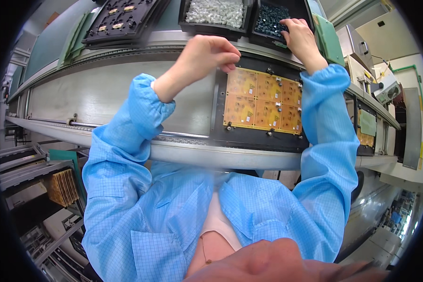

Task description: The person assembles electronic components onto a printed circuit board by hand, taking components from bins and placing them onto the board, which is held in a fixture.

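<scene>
Left hand (207, 56): fingers pinched together at the upper left corner of the orange circuit board panel (263, 99); anything pinched cannot be told. Panel is seated in a black carrier (258, 136) on the conveyor rail (188, 150). Right hand (300, 37): fingertips are dipped into the tray of dark components (270, 21), grip hidden. Tray of white parts (215, 11) is set beside.

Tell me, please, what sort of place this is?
Probably an electronics assembly line: a panel of orange circuit boards sits in a black carrier on a conveyor rail, with component trays behind.
</scene>
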`<state>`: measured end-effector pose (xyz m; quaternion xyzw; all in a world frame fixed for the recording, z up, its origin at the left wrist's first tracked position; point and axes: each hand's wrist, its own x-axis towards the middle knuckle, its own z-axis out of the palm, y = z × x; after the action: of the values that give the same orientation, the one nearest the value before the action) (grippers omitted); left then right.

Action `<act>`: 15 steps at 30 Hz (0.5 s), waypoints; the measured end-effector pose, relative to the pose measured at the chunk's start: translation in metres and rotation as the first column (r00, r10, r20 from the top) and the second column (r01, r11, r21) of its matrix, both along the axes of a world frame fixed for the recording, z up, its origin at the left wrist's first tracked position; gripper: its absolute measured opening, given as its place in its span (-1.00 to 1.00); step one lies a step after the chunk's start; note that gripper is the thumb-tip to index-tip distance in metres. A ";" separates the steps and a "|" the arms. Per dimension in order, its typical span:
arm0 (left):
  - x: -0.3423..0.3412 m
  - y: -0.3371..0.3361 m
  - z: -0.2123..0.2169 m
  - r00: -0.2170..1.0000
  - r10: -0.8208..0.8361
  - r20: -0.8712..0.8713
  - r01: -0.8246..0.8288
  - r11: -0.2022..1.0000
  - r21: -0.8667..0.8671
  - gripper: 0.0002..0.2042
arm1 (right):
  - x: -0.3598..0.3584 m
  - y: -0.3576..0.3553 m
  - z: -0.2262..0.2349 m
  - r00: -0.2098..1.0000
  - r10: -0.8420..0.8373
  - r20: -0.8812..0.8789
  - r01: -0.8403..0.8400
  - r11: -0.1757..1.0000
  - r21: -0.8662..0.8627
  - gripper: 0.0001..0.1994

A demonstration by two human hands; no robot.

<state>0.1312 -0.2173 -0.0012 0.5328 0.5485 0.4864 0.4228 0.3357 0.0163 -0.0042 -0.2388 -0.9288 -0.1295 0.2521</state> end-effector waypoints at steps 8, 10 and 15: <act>0.005 -0.002 -0.008 0.990 0.008 0.142 0.009 0.993 -0.121 -0.83 | -0.026 0.022 0.013 0.911 -0.255 0.323 0.270 0.963 0.000 -0.82; 0.003 -0.002 -0.007 0.973 0.030 0.228 0.009 0.986 -0.166 -0.78 | -0.029 0.019 0.016 0.958 -0.173 0.230 0.183 0.983 -0.024 -0.84; 0.009 0.001 -0.005 0.964 0.009 0.264 0.039 0.983 -0.177 -0.78 | -0.038 0.028 0.003 0.998 -0.054 0.010 0.053 0.994 0.091 -0.88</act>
<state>0.1406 -0.2167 -0.0066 0.4267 0.5253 0.4979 0.5422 0.2977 0.0447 -0.0015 -0.2512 -0.9168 -0.1798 0.2533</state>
